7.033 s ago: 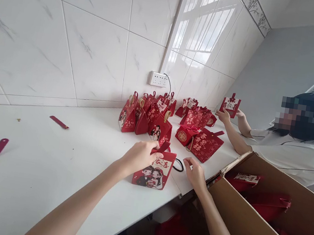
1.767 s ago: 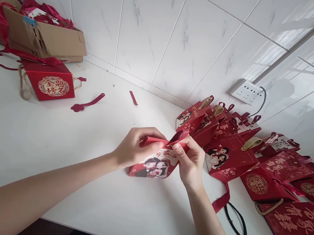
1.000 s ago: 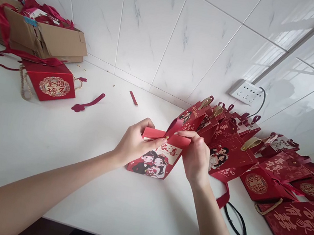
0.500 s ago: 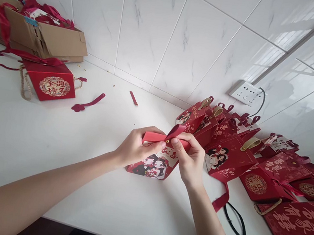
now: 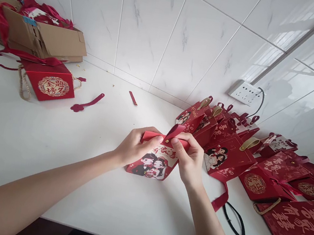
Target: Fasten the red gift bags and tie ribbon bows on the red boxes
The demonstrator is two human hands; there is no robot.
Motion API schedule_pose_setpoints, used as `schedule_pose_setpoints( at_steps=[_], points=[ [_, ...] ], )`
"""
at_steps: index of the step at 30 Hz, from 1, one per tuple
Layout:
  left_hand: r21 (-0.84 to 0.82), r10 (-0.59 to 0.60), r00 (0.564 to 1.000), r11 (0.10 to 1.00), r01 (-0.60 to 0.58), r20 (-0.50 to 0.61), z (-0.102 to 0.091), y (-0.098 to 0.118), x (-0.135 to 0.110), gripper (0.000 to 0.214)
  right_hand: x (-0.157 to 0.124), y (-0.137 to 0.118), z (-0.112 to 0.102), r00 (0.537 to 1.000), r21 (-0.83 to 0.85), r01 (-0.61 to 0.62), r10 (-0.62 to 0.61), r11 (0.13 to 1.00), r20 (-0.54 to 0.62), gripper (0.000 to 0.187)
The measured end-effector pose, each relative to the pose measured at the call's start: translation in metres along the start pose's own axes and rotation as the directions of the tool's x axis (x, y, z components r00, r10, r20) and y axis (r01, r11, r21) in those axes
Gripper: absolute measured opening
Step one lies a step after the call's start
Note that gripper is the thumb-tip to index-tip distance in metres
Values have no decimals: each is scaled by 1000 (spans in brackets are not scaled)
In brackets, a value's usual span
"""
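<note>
A small red gift box (image 5: 154, 164) with a cartoon couple printed on its front stands on the white counter (image 5: 49, 156) in front of me. My left hand (image 5: 134, 147) pinches the left end of its folded top flap. My right hand (image 5: 187, 160) pinches the right end, thumb on the flap beside the red loop handle (image 5: 174, 130) that sticks up from the top. Both hands are closed on the box.
Several finished red boxes (image 5: 225, 140) crowd the wall to the right, with flat red bags (image 5: 297, 225) nearer the edge. A black loop (image 5: 233, 225) lies by my right forearm. At far left stand a cardboard carton (image 5: 33, 34), a red box (image 5: 50, 84) and loose red strips (image 5: 87, 103).
Over the last second both hands kept their pinch on the box top; its flap opened and pressed together again. Seven seconds ago I faced right, toward another person and a carton.
</note>
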State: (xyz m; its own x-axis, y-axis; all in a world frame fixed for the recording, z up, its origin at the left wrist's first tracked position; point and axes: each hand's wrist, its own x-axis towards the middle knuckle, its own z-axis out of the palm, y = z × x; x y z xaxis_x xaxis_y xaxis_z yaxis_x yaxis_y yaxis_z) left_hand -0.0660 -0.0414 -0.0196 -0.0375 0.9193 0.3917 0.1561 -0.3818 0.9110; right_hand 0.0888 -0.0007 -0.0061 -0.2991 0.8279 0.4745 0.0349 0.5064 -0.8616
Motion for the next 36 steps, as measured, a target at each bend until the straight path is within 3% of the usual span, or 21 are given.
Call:
schedule_pose_setpoints(
  at_steps=[11,18,32,36],
  points=[
    [68,17,1000,998,-17,-1,0,2,-1,32,2,3,-2,1000,14,-13,13,1000,2,15],
    [-44,-40,999,998,42,36,-1,-2,-1,38,0,3,-2,1000,13,-5,5,1000,11,15],
    [-32,-34,999,999,34,8,0,-3,-1,43,0,5,-1,1000,42,-23,22,999,6,13],
    [-135,-22,1000,991,24,13,1,-7,-2,46,0,4,-2,1000,64,-20,19,998,19,12]
  ],
)
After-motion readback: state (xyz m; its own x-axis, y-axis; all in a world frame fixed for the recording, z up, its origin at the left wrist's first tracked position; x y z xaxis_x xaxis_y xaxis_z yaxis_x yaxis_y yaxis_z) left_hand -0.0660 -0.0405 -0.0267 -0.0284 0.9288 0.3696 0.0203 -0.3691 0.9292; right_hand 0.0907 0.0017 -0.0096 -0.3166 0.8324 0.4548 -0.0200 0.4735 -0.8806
